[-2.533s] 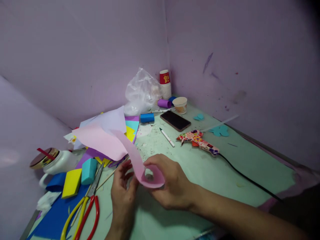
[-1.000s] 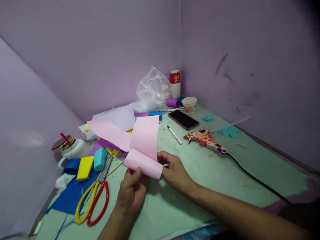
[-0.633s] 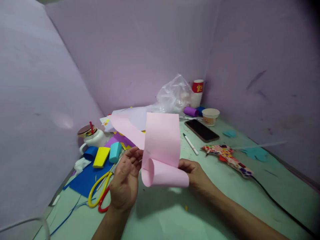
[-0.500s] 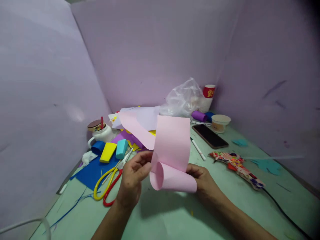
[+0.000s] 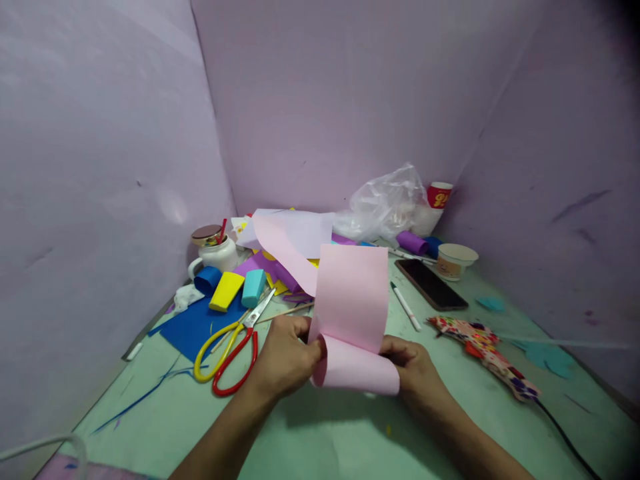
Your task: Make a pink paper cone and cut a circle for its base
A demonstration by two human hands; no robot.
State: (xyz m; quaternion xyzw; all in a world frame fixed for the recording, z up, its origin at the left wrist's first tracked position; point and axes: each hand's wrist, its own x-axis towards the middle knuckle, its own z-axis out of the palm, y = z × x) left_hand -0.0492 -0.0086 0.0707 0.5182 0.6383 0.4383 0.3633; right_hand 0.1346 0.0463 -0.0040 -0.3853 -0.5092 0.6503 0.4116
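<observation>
A pink sheet of paper (image 5: pixel 353 293) is held just above the table, its near end curled into a loose roll and its far part standing up flat. At the roll's left end, my left hand (image 5: pixel 290 357) grips the paper, the thumb reaching into the opening. My right hand (image 5: pixel 413 367) closes on the right edge, with some fingertips hidden behind the sheet. Left of my left hand lie scissors (image 5: pixel 235 350) with one yellow and one red handle, blades apart. They overlap a blue paper sheet (image 5: pixel 185 330).
Yellow (image 5: pixel 227 291) and light blue paper tubes (image 5: pixel 253 288) stand near a white mug (image 5: pixel 219 257). To the right lie a pen (image 5: pixel 406 307), a phone (image 5: pixel 431 285), a small tub (image 5: pixel 456 260) and a flower-patterned glue gun (image 5: pixel 485 353) with a black cord. A plastic bag (image 5: pixel 385 203) sits behind.
My left hand has moved right, and its thumb now enters the left end of the pink roll. The view has shifted slightly, while my right hand keeps its hold.
</observation>
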